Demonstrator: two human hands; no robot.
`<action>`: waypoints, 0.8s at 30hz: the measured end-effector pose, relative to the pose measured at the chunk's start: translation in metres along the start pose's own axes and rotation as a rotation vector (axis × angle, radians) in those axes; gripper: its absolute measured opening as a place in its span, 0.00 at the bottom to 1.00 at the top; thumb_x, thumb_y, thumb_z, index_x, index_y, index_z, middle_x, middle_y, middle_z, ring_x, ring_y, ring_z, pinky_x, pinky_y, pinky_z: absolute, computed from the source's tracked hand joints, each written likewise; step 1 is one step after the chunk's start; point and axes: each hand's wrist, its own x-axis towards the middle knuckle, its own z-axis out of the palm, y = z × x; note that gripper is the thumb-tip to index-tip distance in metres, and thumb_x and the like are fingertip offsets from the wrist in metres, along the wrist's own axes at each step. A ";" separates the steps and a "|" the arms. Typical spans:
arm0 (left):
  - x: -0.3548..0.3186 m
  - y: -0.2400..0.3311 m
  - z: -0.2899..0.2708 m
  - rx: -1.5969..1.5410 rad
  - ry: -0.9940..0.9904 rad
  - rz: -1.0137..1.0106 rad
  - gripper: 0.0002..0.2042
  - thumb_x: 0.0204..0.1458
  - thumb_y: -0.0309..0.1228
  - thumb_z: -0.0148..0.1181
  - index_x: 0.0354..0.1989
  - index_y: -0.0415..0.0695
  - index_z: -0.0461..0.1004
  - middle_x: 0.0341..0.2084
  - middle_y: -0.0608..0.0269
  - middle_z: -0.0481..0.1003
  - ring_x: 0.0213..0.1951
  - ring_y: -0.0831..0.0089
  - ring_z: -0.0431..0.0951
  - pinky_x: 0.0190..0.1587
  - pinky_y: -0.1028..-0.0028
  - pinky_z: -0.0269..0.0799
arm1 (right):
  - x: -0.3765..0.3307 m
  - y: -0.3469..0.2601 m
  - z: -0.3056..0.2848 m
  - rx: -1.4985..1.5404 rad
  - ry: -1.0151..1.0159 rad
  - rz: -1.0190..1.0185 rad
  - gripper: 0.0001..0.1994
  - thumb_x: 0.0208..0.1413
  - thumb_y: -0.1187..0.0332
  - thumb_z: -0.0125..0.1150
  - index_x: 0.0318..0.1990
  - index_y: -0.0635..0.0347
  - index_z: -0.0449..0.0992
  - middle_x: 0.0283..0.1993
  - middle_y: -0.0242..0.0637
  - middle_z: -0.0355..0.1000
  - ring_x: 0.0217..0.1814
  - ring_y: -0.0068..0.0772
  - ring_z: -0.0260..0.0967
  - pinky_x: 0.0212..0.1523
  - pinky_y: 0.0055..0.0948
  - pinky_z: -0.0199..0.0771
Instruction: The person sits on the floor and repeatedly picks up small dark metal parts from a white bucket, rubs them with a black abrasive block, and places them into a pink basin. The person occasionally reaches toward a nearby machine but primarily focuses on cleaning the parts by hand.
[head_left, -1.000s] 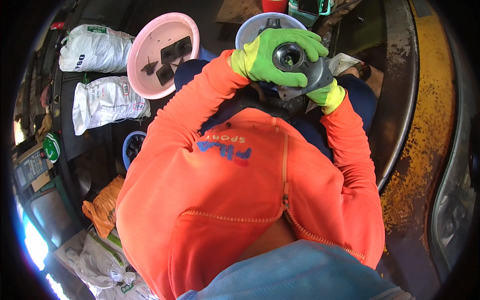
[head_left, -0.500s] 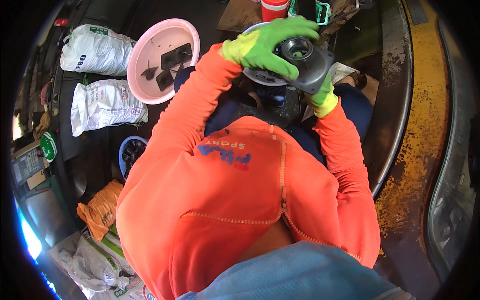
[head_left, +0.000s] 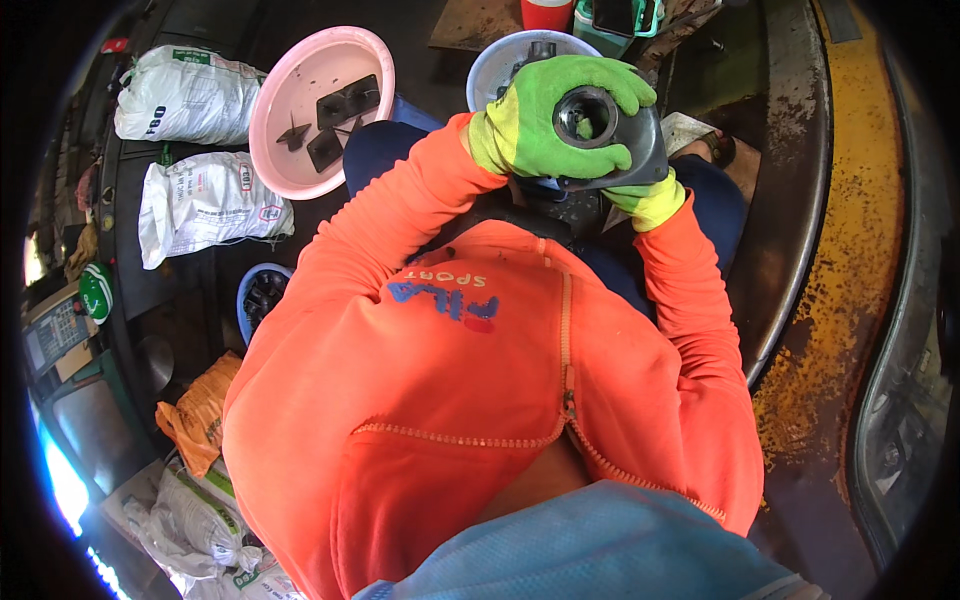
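Observation:
Held up between my two gloved hands is a dark part (head_left: 642, 142) with a square flange and a round, open collar. It looks like black moulded plastic. My left hand (head_left: 545, 110), in a green and yellow glove, lies over it with thumb and fingers curled round the collar. From beneath, my right hand (head_left: 650, 198) supports the near side of the flange; its fingers are mostly hidden behind the part. Green glove shows through the collar's hole. Beyond my left hand, a pale blue basin (head_left: 490, 75) holds black pieces.
A pink basin (head_left: 265, 140) with several black pieces stands left of my knee. White sacks (head_left: 190, 95) lie farther left, above an orange bag (head_left: 200, 410). A blue container (head_left: 245, 300) holds dark parts. Along the right runs a rusty yellow beam (head_left: 850, 250). A red container (head_left: 547, 14) stands at the far side.
My left hand has shifted right and closed round the collar. The part has turned so that its opening faces up toward me, and more of the blue basin shows.

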 end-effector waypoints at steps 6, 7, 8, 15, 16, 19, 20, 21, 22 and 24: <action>0.002 -0.004 -0.010 -0.081 -0.218 -0.025 0.19 0.37 0.25 0.71 0.41 0.40 0.74 0.45 0.53 0.76 0.52 0.57 0.74 0.54 0.61 0.69 | -0.001 -0.008 -0.003 -0.023 -0.157 -0.030 0.36 0.38 0.64 0.79 0.57 0.57 0.67 0.54 0.36 0.70 0.55 0.33 0.69 0.53 0.34 0.72; 0.002 -0.006 -0.012 -0.093 -0.240 -0.025 0.19 0.37 0.26 0.71 0.41 0.40 0.74 0.45 0.53 0.76 0.52 0.56 0.74 0.54 0.61 0.68 | -0.001 -0.009 -0.002 -0.015 -0.166 -0.032 0.36 0.38 0.64 0.79 0.57 0.57 0.67 0.54 0.36 0.70 0.54 0.33 0.69 0.53 0.34 0.72; 0.002 -0.008 -0.013 -0.123 -0.272 -0.053 0.19 0.37 0.26 0.71 0.41 0.40 0.74 0.45 0.53 0.76 0.52 0.56 0.73 0.55 0.60 0.68 | -0.001 -0.010 -0.001 0.010 -0.161 -0.021 0.35 0.39 0.65 0.79 0.57 0.57 0.68 0.53 0.36 0.70 0.54 0.33 0.69 0.53 0.33 0.72; -0.002 -0.016 -0.016 -0.423 -0.408 -0.136 0.21 0.35 0.29 0.73 0.39 0.39 0.74 0.44 0.50 0.77 0.51 0.54 0.74 0.56 0.58 0.67 | -0.012 -0.005 0.012 -0.326 -0.183 -0.089 0.30 0.43 0.67 0.73 0.56 0.58 0.69 0.56 0.36 0.68 0.56 0.33 0.68 0.56 0.32 0.69; -0.001 -0.017 -0.015 -0.496 -0.434 -0.134 0.21 0.35 0.30 0.74 0.39 0.38 0.74 0.44 0.49 0.77 0.51 0.54 0.74 0.56 0.58 0.67 | -0.016 -0.004 0.013 -0.165 -0.171 -0.027 0.29 0.45 0.67 0.72 0.57 0.58 0.68 0.57 0.36 0.68 0.57 0.33 0.68 0.57 0.31 0.69; 0.006 -0.018 -0.009 -0.717 -0.580 -0.078 0.21 0.33 0.31 0.73 0.38 0.37 0.75 0.42 0.50 0.78 0.50 0.55 0.75 0.55 0.60 0.67 | -0.031 -0.001 0.020 0.392 -0.141 0.230 0.27 0.50 0.68 0.68 0.59 0.58 0.67 0.58 0.37 0.67 0.58 0.31 0.67 0.57 0.30 0.68; 0.010 -0.018 -0.008 -0.804 -0.659 -0.057 0.21 0.32 0.30 0.71 0.38 0.37 0.76 0.41 0.51 0.78 0.50 0.55 0.75 0.56 0.61 0.67 | -0.033 0.001 0.021 0.728 -0.089 0.390 0.27 0.51 0.68 0.66 0.59 0.58 0.66 0.58 0.37 0.67 0.57 0.30 0.67 0.56 0.29 0.69; 0.017 -0.019 -0.009 -0.788 -0.724 -0.016 0.23 0.31 0.31 0.72 0.40 0.38 0.76 0.46 0.50 0.76 0.52 0.54 0.73 0.56 0.59 0.66 | -0.035 0.002 0.023 0.879 -0.029 0.484 0.27 0.53 0.68 0.65 0.60 0.58 0.65 0.59 0.37 0.67 0.57 0.30 0.67 0.55 0.28 0.69; 0.021 -0.018 -0.011 -0.691 -0.670 0.018 0.25 0.32 0.34 0.72 0.42 0.38 0.75 0.49 0.49 0.74 0.54 0.54 0.72 0.57 0.59 0.65 | -0.031 0.005 0.020 0.710 -0.041 0.385 0.26 0.54 0.67 0.64 0.60 0.58 0.65 0.58 0.37 0.67 0.57 0.29 0.67 0.53 0.28 0.70; 0.029 -0.017 -0.018 -0.467 -0.587 0.044 0.30 0.33 0.41 0.74 0.47 0.39 0.74 0.55 0.49 0.70 0.56 0.55 0.70 0.58 0.60 0.64 | -0.020 0.012 0.012 0.334 -0.024 0.133 0.25 0.55 0.66 0.63 0.60 0.58 0.65 0.58 0.38 0.67 0.58 0.30 0.66 0.53 0.29 0.70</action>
